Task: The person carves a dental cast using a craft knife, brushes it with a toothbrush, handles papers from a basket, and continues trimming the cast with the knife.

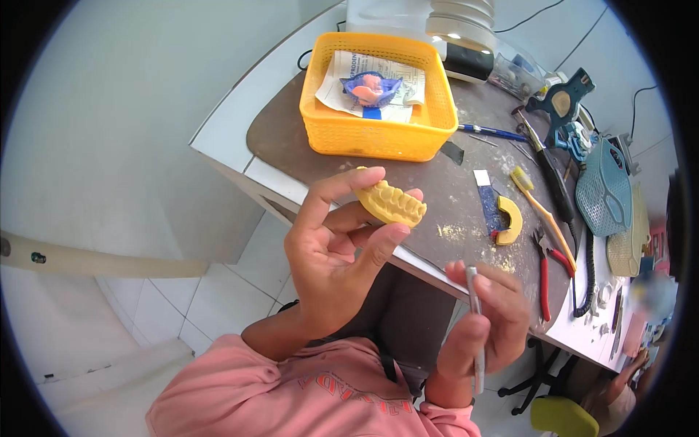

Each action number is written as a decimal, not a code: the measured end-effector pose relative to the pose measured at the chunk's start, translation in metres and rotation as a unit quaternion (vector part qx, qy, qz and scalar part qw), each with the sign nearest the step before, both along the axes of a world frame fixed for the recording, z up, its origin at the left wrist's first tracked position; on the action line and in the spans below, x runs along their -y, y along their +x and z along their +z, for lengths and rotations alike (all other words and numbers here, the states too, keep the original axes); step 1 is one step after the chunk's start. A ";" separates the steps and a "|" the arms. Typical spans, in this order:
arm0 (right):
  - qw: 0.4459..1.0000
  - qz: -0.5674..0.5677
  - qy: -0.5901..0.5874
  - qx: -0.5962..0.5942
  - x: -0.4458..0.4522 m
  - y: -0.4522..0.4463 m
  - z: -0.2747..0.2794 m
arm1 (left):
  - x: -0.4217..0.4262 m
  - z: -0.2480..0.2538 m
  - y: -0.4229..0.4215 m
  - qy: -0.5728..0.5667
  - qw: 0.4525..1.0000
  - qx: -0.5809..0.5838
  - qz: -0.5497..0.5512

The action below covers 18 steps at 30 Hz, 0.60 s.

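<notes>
A yellow dental cast (392, 203) with a row of teeth is held up near the bench's front edge. My left hand (335, 251) grips it between thumb and fingers, the teeth turned to the right. Lower right, my right hand (491, 313) holds a thin grey metal tool (478, 328) upright, apart from the cast. Its fingers are slightly blurred. A second yellow arch-shaped piece (511, 221) lies on the bench beside a blue strip (488, 204), with yellow crumbs around them.
Behind the cast stands an orange basket (378, 138) holding paper and a blue-and-pink piece (370, 89). To the right lie a brush (542, 209), red-handled pliers (545, 280), a black corded handpiece (555, 182) and a blue-green basket (603, 189). Another person's arm (628, 371) shows at lower right.
</notes>
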State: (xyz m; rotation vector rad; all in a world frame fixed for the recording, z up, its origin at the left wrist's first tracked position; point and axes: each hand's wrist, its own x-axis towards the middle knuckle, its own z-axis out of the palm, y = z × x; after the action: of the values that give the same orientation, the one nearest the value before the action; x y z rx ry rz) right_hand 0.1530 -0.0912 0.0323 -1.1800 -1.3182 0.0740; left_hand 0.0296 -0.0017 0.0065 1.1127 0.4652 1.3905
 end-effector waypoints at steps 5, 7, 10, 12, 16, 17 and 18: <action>0.997 0.042 0.054 0.043 -0.030 0.003 0.000 | 0.007 -0.002 0.004 -0.012 0.999 0.023 -0.039; 0.996 0.046 0.054 0.052 -0.033 0.001 0.000 | 0.010 -0.002 0.006 -0.024 0.996 0.057 -0.058; 0.996 0.048 0.056 0.058 -0.038 -0.003 -0.002 | 0.012 -0.001 0.007 -0.044 0.996 0.053 -0.064; 0.996 0.042 0.057 0.051 -0.037 -0.002 -0.003 | 0.012 -0.002 0.007 -0.005 0.999 0.020 -0.038; 0.997 0.046 0.042 0.048 -0.036 0.001 0.000 | 0.012 -0.005 0.010 0.012 0.999 0.018 -0.026; 0.997 0.048 0.044 0.048 -0.036 0.002 0.000 | 0.013 -0.005 0.011 0.015 1.000 0.015 -0.018; 0.997 0.047 0.043 0.048 -0.035 0.003 -0.001 | 0.013 -0.006 0.011 0.018 1.000 0.013 -0.010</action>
State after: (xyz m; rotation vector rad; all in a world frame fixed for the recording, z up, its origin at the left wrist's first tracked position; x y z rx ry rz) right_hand 0.1562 -0.0558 0.0317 -1.0587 -1.4478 0.0287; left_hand 0.0407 -0.0150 0.0008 1.1247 0.4110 1.3983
